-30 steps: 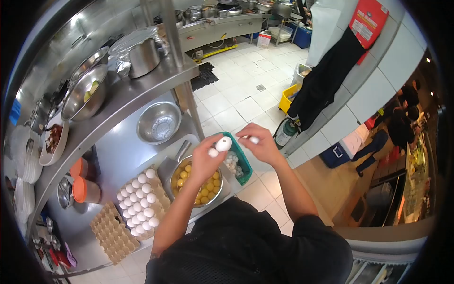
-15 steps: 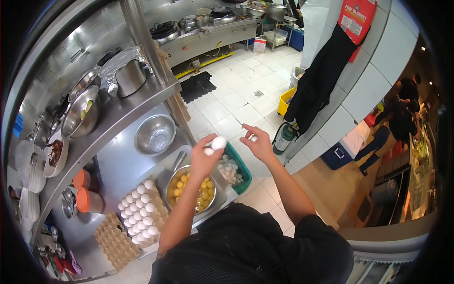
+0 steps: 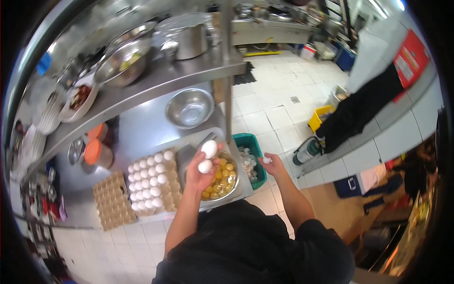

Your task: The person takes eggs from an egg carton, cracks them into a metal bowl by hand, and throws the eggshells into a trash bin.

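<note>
My left hand (image 3: 197, 179) is closed around two white eggs, an upper egg (image 3: 209, 149) and a lower egg (image 3: 205, 166), above the left side of a metal bowl (image 3: 238, 183) of cracked eggs with yellow yolks (image 3: 222, 177). Just right of a green basket (image 3: 260, 150) holding eggshells (image 3: 248, 163), my right hand (image 3: 276, 166) grips a small white egg (image 3: 267, 160); fingers partly cover it, so I cannot tell whether it is whole. Rows of white eggs (image 3: 147, 182) sit in a cardboard egg tray (image 3: 171, 191) left of the bowl.
A second cardboard tray (image 3: 113, 199) shows bare cups. Behind stand a steel bowl (image 3: 189, 109) and orange-lidded tubs (image 3: 98, 152). A steel shelf (image 3: 156, 87) overhangs the counter, carrying bowls, plates and a foil-covered pot (image 3: 191, 42). To the right are a fire extinguisher (image 3: 307, 150) and a person (image 3: 411, 175).
The view has turned left, so the counter sits farther right. My left hand has drawn back from beside the basket to over the bowl. My right hand has lowered, its fingers closer round the egg.
</note>
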`<state>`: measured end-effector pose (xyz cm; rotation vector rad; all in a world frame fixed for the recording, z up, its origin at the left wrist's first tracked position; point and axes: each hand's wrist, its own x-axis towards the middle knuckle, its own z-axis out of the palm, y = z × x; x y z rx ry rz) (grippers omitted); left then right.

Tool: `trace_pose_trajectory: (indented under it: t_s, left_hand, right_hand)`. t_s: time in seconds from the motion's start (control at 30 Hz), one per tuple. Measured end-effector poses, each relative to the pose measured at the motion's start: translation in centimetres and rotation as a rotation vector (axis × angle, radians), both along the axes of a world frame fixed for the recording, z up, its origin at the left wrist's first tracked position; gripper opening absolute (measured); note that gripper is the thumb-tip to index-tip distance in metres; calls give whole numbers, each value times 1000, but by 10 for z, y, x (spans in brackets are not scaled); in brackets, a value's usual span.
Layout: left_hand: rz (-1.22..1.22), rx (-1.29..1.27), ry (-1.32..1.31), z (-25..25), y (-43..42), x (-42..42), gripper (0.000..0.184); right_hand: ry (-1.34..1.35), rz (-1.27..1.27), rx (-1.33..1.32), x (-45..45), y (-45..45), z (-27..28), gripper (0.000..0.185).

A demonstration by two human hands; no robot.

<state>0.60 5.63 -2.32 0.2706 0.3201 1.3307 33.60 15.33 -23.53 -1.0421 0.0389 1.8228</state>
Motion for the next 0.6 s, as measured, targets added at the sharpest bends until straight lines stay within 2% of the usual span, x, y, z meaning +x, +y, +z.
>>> trace_pose_trajectory:
  t_s: [0.07, 0.1, 0.13, 0.17, 0.23, 0.3, 0.33, 0.37, 0.4, 0.43, 0.5, 0.53, 0.57, 0.6]
  left_hand:
    - [10, 46, 98, 5, -5, -5, 51]
    - [33, 35, 87, 7, -8, -7, 51]
    - [63, 36, 227, 9, -7, -9, 52]
    - [88, 37, 372, 11, -6, -11, 53]
    - [110, 33, 456, 17, -11, -15, 55]
    - [135, 59, 801, 22, -17, -14, 55]
    - [153, 62, 855, 21, -20, -14, 54]
    - [156, 56, 854, 21, -22, -12, 54]
    - [166, 73, 911, 21, -25, -10, 54]
    - [175, 94, 969, 21, -27, -10, 55]
    - [172, 122, 1034, 20, -28, -11, 53]
    - [209, 187, 1122, 17, -28, -13, 52]
    - [251, 251, 1209, 18, -26, -15, 50]
    - [240, 214, 1217, 18, -27, -15, 49]
  right_hand:
    - [-127, 63, 34, -14, 1, 9, 40]
    - [-307, 177, 143, -27, -9, 30, 45]
    - [-483, 288, 260, -41, -17, 59, 51]
    - [-488, 304, 260, -56, -21, 84, 51]
    - [-821, 207, 790, -88, -29, 138, 57]
    - [-759, 224, 1064, -115, -54, 213, 59]
    - [-755, 232, 1063, -128, -71, 248, 59]
    - [-814, 82, 1267, -140, -89, 280, 56]
    - [-868, -78, 1467, -150, -100, 293, 54]
    - [-870, -77, 1466, -157, -105, 289, 54]
    - [-1261, -269, 1709, -167, -107, 275, 50]
    - [-1323, -82, 1732, -173, -101, 258, 50]
    - [-1456, 301, 1595, -179, -102, 262, 54]
    - [-1419, 263, 1552, -182, -102, 253, 52]
